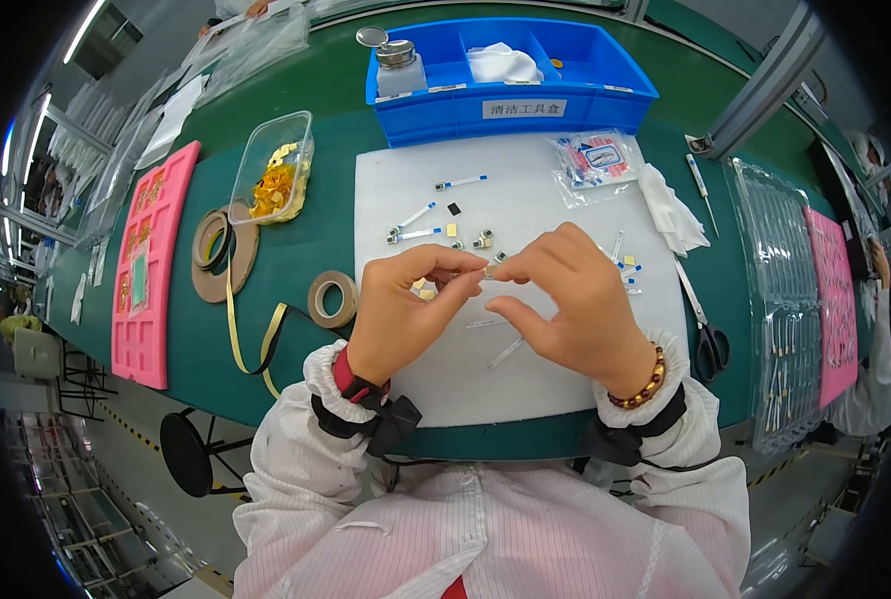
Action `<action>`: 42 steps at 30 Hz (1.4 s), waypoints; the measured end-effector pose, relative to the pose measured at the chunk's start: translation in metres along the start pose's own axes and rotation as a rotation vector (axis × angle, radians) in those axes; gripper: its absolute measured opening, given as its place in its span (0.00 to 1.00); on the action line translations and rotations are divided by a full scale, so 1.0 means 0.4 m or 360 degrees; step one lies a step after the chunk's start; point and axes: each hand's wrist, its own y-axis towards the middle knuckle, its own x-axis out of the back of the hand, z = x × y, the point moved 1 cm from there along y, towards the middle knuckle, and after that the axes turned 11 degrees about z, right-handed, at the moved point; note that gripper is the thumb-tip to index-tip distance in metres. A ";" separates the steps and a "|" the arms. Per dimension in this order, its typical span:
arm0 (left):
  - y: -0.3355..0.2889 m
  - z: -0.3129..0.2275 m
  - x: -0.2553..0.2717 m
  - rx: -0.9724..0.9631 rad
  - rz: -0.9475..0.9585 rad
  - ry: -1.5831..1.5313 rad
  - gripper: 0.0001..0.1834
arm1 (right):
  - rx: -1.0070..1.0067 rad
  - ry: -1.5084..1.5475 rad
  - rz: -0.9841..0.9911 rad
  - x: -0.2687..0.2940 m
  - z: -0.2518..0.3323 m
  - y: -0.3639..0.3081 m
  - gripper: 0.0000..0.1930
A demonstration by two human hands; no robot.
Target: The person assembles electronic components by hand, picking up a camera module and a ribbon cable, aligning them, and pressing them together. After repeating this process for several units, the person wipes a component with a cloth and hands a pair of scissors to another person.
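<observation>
Over the middle of a white mat (pixel 545 389), my left hand (pixel 406 304) pinches a tiny brownish piece between thumb and fingertips; its kind is too small to make out. My right hand (pixel 580 304) meets it there, bent fingertips at the same piece and thumb held a little apart below. Around both hands lie several small parts with flat ribbon cables, such as one with a blue-and-white tail (pixel 462 183) and another (pixel 413 236) near my left hand. A black square (pixel 454 209) and small yellow squares (pixel 451 230) lie beyond my fingers. Some parts are hidden beneath my hands.
A blue divided bin (pixel 520 128) stands at the back with a pump bottle (pixel 400 75). Left are a clear tub of gold pieces (pixel 301 170), tape rolls (pixel 334 299) and a pink tray (pixel 151 344). Right are scissors (pixel 707 344), a white cloth (pixel 673 215) and clear trays (pixel 780 299).
</observation>
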 end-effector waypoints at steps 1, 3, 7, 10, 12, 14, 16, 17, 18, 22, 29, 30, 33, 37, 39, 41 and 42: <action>0.000 -0.001 -0.001 0.0000 -0.0001 0.0002 0.08 | 0.0002 0.0002 -0.0001 -0.012 -0.001 -0.001 0.11; 0.002 -0.002 -0.004 -0.0061 0.0009 0.0061 0.10 | 0.0098 -0.0270 0.0009 -0.031 0.000 -0.005 0.11; 0.002 -0.002 -0.005 -0.0093 -0.0024 0.0038 0.11 | 0.0017 -0.0359 -0.0039 -0.038 0.011 -0.005 0.10; 0.000 -0.002 -0.004 -0.0093 0.0006 -0.0006 0.13 | -0.0042 -0.0356 -0.0066 -0.043 0.007 -0.006 0.10; 0.000 0.000 -0.006 -0.0118 0.0036 0.0003 0.13 | 0.0001 -0.0321 -0.0029 -0.049 -0.003 -0.010 0.09; 0.001 -0.002 -0.008 -0.0146 0.0039 -0.0008 0.13 | -0.0006 -0.0304 -0.0039 -0.047 -0.001 -0.009 0.09; 0.005 -0.003 -0.006 -0.0175 0.0044 -0.0020 0.12 | -0.0016 -0.0289 -0.0050 -0.044 -0.003 -0.010 0.09; 0.006 -0.001 0.002 -0.0058 -0.0041 -0.0015 0.11 | -0.0059 -0.0217 -0.0159 -0.041 -0.010 -0.009 0.08; 0.010 0.001 0.009 0.0058 -0.0126 -0.0011 0.10 | -0.0103 -0.0146 -0.0269 -0.036 -0.016 -0.008 0.07; 0.023 0.059 0.032 0.0127 -0.0145 0.0733 0.07 | -0.0552 0.0425 -0.0299 -0.020 -0.032 -0.001 0.04; 0.040 0.065 0.015 0.0134 -0.0103 0.0934 0.07 | -0.0721 0.0952 -0.0270 -0.024 -0.058 -0.005 0.04; 0.041 0.063 0.014 0.0115 -0.0114 0.0869 0.08 | -0.0728 0.1021 -0.0262 -0.027 -0.058 -0.003 0.04; 0.043 0.066 0.017 0.0081 -0.0098 0.0842 0.08 | -0.0780 0.1143 -0.0285 -0.020 -0.060 0.001 0.04; 0.042 0.052 0.013 0.0316 0.0017 0.0691 0.09 | -0.0932 0.1311 -0.0243 -0.014 -0.057 0.004 0.05; 0.038 0.043 0.005 0.0248 -0.0052 0.0428 0.09 | -0.0928 0.1419 -0.0186 -0.020 -0.062 0.002 0.05; 0.029 0.039 0.000 0.0175 -0.0114 0.0163 0.09 | -0.0899 0.1390 -0.0144 -0.022 -0.068 -0.002 0.05; 0.021 0.039 0.000 0.0250 -0.0062 -0.0011 0.09 | -0.0870 0.1358 -0.0099 -0.022 -0.069 -0.004 0.06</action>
